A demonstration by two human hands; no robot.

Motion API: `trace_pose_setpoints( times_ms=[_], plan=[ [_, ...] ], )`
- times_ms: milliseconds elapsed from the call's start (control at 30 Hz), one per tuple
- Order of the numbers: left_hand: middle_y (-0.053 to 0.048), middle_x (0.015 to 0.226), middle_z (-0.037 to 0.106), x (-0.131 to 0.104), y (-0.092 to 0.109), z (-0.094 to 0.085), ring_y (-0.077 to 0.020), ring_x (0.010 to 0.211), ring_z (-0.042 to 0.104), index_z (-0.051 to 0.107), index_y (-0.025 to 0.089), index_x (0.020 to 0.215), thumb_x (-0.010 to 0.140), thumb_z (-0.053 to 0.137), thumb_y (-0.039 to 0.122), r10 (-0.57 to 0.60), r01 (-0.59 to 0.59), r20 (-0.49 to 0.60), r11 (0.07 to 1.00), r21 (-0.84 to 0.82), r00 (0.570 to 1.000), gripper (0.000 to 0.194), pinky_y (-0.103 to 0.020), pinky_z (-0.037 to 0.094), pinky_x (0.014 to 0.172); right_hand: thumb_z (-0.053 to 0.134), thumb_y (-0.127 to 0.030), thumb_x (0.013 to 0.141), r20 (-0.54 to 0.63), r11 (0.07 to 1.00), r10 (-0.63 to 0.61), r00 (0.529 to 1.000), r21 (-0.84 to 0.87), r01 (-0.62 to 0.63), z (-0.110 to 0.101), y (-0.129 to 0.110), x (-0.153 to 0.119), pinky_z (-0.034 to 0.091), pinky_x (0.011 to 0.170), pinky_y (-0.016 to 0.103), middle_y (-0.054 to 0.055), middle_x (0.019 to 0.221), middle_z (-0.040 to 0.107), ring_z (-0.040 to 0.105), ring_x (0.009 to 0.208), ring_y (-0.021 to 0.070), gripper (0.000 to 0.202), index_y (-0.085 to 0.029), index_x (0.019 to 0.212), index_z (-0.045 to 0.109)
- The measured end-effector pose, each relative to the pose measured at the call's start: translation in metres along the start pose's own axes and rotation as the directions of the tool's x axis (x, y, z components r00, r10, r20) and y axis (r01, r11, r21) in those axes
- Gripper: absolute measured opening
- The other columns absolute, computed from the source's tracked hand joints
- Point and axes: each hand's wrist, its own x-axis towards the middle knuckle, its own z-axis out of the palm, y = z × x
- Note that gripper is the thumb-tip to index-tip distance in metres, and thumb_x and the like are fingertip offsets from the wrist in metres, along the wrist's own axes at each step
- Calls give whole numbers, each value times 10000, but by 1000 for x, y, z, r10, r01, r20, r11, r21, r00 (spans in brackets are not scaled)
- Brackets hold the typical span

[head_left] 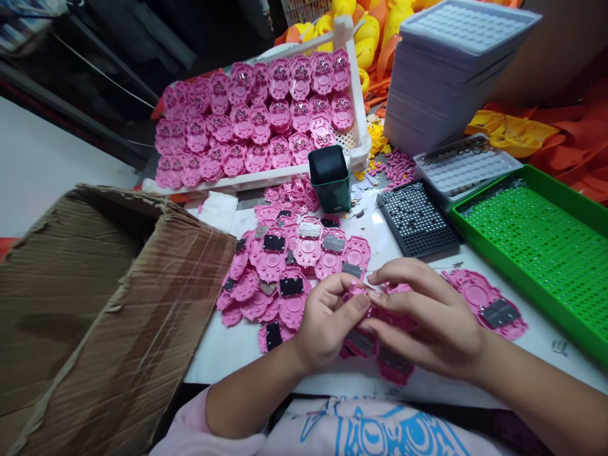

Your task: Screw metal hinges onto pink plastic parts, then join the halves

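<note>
In the head view my left hand (330, 320) is closed, pinching a small pink plastic part (353, 287) between thumb and fingers. My right hand (422, 313) meets it there, its fingertips drawn together at the same spot. A thin pale sliver shows by the right fingertips, too small to name. Beneath both hands lie pink plastic shells (394, 367) with dark grey plates, partly hidden. Another pink shell (475, 294) rests beside my right wrist. To the left spreads a heap of pink shells (273, 259) with black or grey plates.
A white crate (358, 136) holds rows of pink shells. A dark green cup (330, 183), a black perforated tray (418, 221) and a green tray (546, 266) stand beyond my hands. A cardboard box (118, 304) is at left; a white tray stack (427, 82) rises behind.
</note>
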Motion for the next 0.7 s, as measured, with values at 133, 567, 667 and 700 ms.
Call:
trace_pose_setpoints(
  times_ms=[133, 567, 667, 700],
  plan=[
    [10, 648, 597, 1, 7, -1, -50, 496, 522, 594, 139, 776, 722, 729, 354, -100, 103, 34, 988, -115, 994, 260, -137, 419, 470, 593, -171, 832, 40, 982, 115, 993, 144, -119, -9, -1, 3, 551, 740, 284, 106, 974, 586, 600, 904, 164, 89, -166, 916, 625],
    [0, 710, 610, 10, 17, -3, -113, 457, 598, 581, 159, 841, 782, 640, 337, -57, 79, 89, 960, -267, 994, 196, -209, 484, 405, 559, -85, 820, 8, 955, 217, 976, 208, -213, -12, 2, 2, 515, 805, 238, 53, 940, 603, 600, 905, 132, 175, -193, 937, 630],
    [3, 766, 576, 13, 22, -4, -96, 507, 558, 596, 198, 959, 760, 652, 311, 4, -4, -1, 976, -217, 1000, 235, -203, 460, 417, 559, -95, 837, -71, 934, 304, 950, 220, -282, -14, 6, 3, 494, 816, 254, 37, 941, 605, 592, 894, 127, 174, -217, 935, 633],
    [4, 757, 564, 14, 24, -5, -94, 520, 542, 598, 206, 992, 750, 659, 304, 35, -40, -30, 982, -184, 999, 268, -200, 450, 426, 556, -105, 846, -92, 922, 339, 936, 228, -312, -15, 8, 3, 488, 810, 256, 31, 934, 606, 587, 887, 126, 165, -225, 927, 636]
  ],
)
